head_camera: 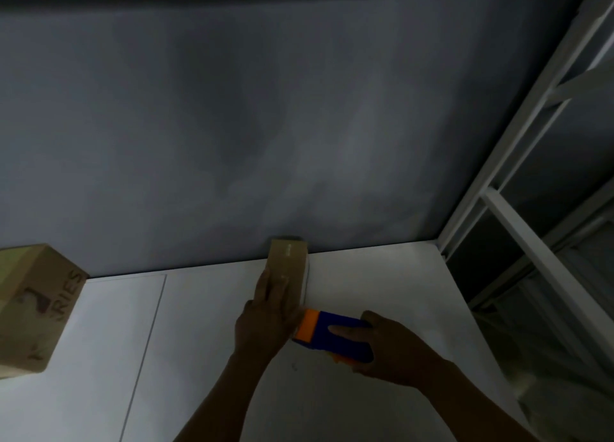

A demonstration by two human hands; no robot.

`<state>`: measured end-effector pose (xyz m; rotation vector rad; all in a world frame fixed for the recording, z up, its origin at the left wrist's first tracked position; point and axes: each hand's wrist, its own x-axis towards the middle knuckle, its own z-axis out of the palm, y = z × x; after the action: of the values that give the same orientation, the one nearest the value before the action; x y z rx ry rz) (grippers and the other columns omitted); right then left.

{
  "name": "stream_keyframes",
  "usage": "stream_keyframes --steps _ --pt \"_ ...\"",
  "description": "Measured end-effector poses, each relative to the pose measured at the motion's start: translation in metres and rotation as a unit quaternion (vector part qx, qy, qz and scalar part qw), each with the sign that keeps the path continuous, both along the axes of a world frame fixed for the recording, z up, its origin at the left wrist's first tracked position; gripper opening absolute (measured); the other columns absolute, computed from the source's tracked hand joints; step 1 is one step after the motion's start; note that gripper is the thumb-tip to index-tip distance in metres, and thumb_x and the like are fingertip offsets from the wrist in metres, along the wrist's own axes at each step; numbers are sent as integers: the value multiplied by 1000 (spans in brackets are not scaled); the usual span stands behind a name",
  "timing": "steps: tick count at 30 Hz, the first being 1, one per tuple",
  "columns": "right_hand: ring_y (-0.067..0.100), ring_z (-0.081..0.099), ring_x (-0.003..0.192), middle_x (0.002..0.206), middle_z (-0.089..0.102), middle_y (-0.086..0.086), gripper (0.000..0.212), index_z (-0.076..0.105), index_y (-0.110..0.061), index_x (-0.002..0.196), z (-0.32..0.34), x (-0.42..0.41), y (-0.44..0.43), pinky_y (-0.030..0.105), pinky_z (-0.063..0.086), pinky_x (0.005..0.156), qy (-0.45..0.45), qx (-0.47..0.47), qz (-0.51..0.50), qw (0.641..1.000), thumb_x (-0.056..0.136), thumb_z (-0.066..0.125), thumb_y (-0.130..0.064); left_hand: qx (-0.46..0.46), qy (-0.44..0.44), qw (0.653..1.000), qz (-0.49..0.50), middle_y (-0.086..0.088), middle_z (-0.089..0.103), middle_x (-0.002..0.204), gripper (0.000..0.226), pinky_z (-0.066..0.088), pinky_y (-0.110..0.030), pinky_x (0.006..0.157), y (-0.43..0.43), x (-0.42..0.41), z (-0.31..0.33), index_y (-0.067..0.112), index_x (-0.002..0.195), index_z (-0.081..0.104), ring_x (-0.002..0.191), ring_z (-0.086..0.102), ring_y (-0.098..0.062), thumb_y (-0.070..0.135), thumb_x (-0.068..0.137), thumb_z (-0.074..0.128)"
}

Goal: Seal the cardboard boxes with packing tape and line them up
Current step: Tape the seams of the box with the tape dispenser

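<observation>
Both hands taping, I judge: my flat left hand (265,312) steadies the small brown cardboard box (288,259), my right hand (392,345) clutches the blue-orange tape dispenser (335,337); next, pull tape across.

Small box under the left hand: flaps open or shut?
Shut: small box has a flat top, left hand resting on it. Taped or not, cannot tell.

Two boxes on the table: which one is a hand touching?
The small plain box by the wall: left hand rests on it, right hand holds the tape dispenser at its near end. The larger printed box at far left sits untouched.
</observation>
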<state>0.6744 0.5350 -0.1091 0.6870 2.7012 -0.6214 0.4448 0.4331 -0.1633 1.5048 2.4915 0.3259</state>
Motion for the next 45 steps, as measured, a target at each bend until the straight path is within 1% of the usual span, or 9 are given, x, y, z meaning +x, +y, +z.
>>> stream_keyframes --steps 9,15,23,27,33,37,40,43,45 --pt "9 39 96 111 36 -9 78 23 -55 141 10 -9 -9 21 35 73 47 -54 -21 997 75 62 -67 32 2 998 -49 -1 2 161 72 45 -33 84 -23 -44 -1 31 149 25 100 58 -27 64 87 39" --pt "12 49 106 122 45 -4 68 26 -53 140 1 -13 -24 24 48 87 95 -68 -48 992 81 58 -64 29 14 999 -41 -5 6 160 85 50 -36 84 -39 -51 0 29 148 30 96 60 -29 73 76 22" --pt "3 45 96 119 47 -6 66 31 -49 140 12 -6 -19 5 33 72 98 -17 -33 994 82 61 -58 40 24 997 -55 -11 13 159 82 47 -37 79 -38 -52 -3 24 147 35 92 60 -33 70 80 23" --pt "9 50 102 120 48 -5 66 30 -49 141 11 -7 -19 15 41 80 78 -9 -26 997 83 59 -59 53 32 996 -58 -13 13 158 85 48 -36 76 -39 -50 -6 24 147 32 88 61 -31 77 84 14" --pt "15 51 105 120 47 -2 66 26 -50 142 4 -19 -19 20 42 83 43 6 -14 999 84 55 -60 82 77 984 -141 -27 21 153 55 52 -39 66 -47 -55 -14 17 147 19 98 62 -39 50 103 17" --pt "17 51 106 121 47 0 64 27 -48 143 4 -24 -21 24 45 88 38 13 -9 999 85 54 -59 91 134 973 -166 -32 31 143 47 52 -33 52 -47 -55 -7 6 140 30 89 63 -39 32 106 11" --pt "17 51 106 121 47 0 64 27 -47 143 4 -26 -24 21 42 85 42 24 -6 999 86 54 -58 35 152 969 -193 -27 30 149 53 56 -45 64 -48 -59 -13 14 139 38 115 53 -49 44 104 13" --pt "16 51 103 119 47 0 64 24 -49 143 2 -26 -23 21 42 83 39 33 -6 999 86 53 -58 8 124 981 -150 -21 27 153 60 56 -47 70 -46 -53 -11 22 135 48 118 51 -45 59 90 34" --pt "16 50 102 119 46 -1 64 24 -50 143 2 -27 -25 20 40 80 31 33 -9 999 87 53 -57 -10 79 993 -90 -18 17 157 75 54 -45 74 -45 -50 -12 23 141 44 113 52 -41 70 87 22"
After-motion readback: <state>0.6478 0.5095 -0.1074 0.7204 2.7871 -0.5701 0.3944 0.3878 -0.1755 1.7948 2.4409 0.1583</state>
